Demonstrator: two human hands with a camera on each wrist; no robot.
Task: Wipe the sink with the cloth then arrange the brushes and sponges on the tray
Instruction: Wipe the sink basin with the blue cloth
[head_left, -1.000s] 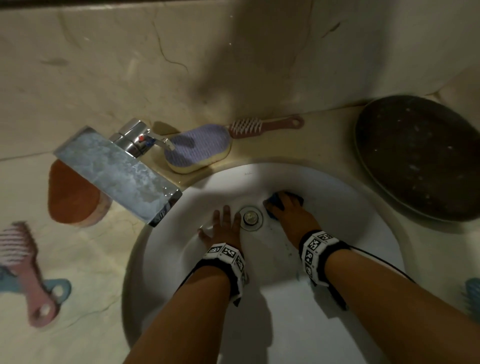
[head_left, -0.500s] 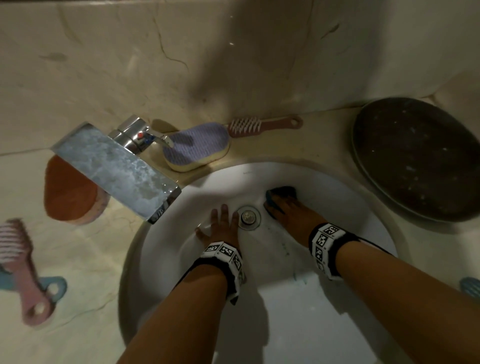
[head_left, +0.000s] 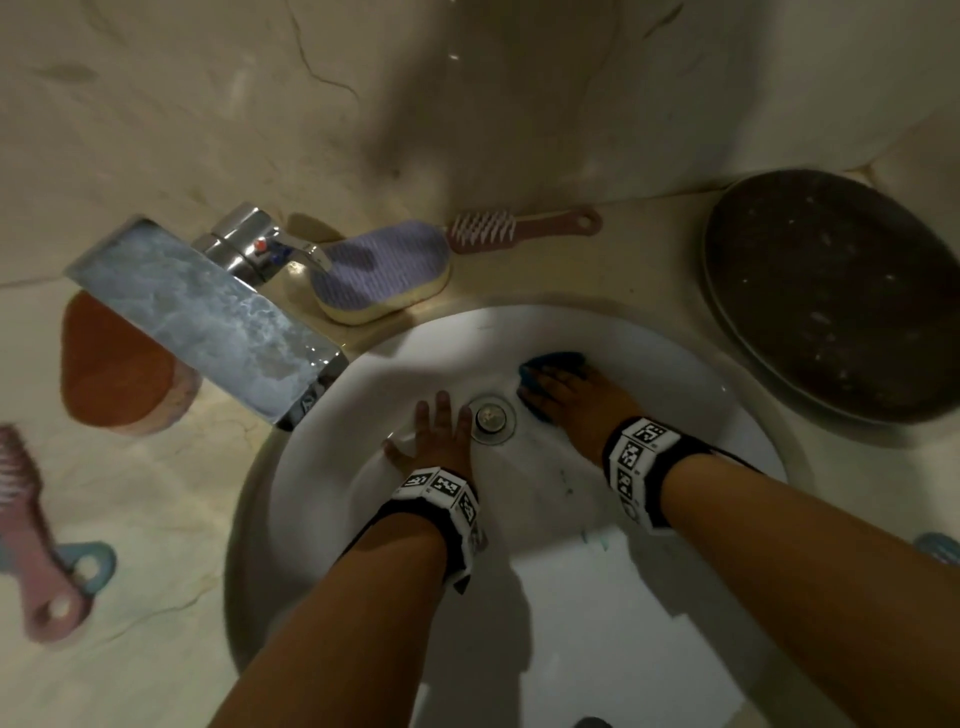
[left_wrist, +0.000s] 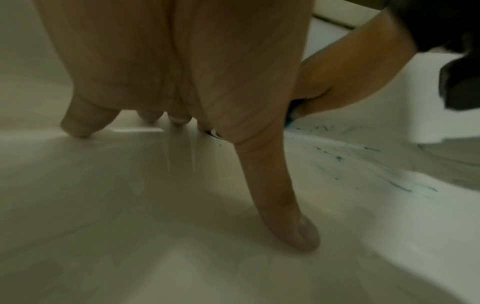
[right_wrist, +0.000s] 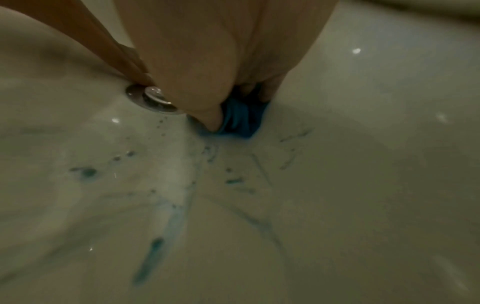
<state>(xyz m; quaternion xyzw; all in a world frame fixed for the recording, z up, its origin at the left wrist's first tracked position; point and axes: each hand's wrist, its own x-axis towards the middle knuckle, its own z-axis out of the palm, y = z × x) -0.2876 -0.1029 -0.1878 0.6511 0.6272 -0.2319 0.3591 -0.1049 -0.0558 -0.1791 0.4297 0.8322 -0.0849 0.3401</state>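
Both hands are inside the white sink (head_left: 649, 649). My right hand (head_left: 566, 389) presses a bunched blue cloth (head_left: 550, 361) (right_wrist: 241, 121) against the basin wall just right of the metal drain (head_left: 491, 415) (right_wrist: 153, 98), fingers curled over it. My left hand (head_left: 441, 431) (left_wrist: 182, 86) lies flat on the basin left of the drain, fingers spread and straight. Blue smears (right_wrist: 155, 251) streak the basin below the cloth. On the counter behind lie a purple-and-yellow sponge (head_left: 379, 270) and a pink brush (head_left: 519, 228). A dark round tray (head_left: 831, 296) sits at the right.
A chrome tap (head_left: 208, 312) juts over the sink's left rim. An orange sponge (head_left: 114, 374) lies beneath it on the left counter, with a pink brush (head_left: 36, 545) and a blue brush (head_left: 88, 566) further left. Something blue (head_left: 940, 545) shows at the right edge.
My right hand has slid the blue cloth up and to the right along the basin wall, away from the drain. The left hand has stayed put.
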